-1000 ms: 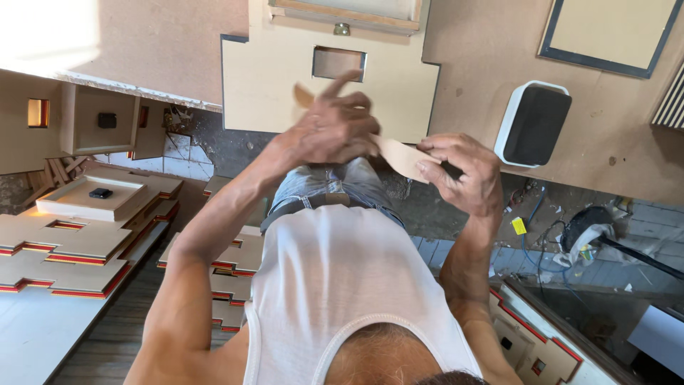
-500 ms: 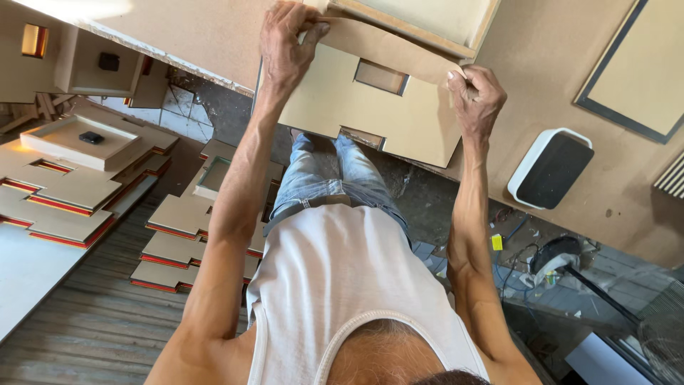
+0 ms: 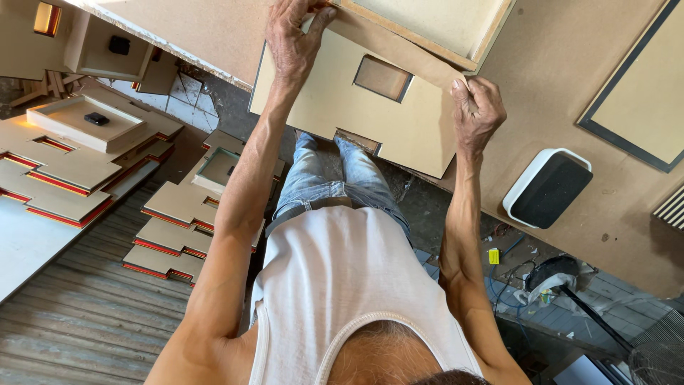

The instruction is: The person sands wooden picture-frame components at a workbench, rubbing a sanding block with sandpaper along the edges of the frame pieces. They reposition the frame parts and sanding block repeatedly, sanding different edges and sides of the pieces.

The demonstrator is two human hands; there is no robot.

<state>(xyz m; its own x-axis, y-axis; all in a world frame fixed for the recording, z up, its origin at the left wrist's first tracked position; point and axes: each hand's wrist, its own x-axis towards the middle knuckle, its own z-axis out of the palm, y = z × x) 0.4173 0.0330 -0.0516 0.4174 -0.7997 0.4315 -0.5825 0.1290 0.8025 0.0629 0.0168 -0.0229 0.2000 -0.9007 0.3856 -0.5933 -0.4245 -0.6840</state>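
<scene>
Both arms are stretched forward. The left hand (image 3: pixel 293 39) and the right hand (image 3: pixel 476 110) each pinch an edge of the flat beige cardboard panel with a rectangular window (image 3: pixel 335 100).

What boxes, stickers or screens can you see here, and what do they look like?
No boxes or screens show clearly.
Small yellow tag: low on the right by the blue wires, square, bright yellow; whether it is a sticker is too small to tell.
Speaker-like block: on the brown board at right, rounded rectangle, white rim, black face; not a screen.
</scene>
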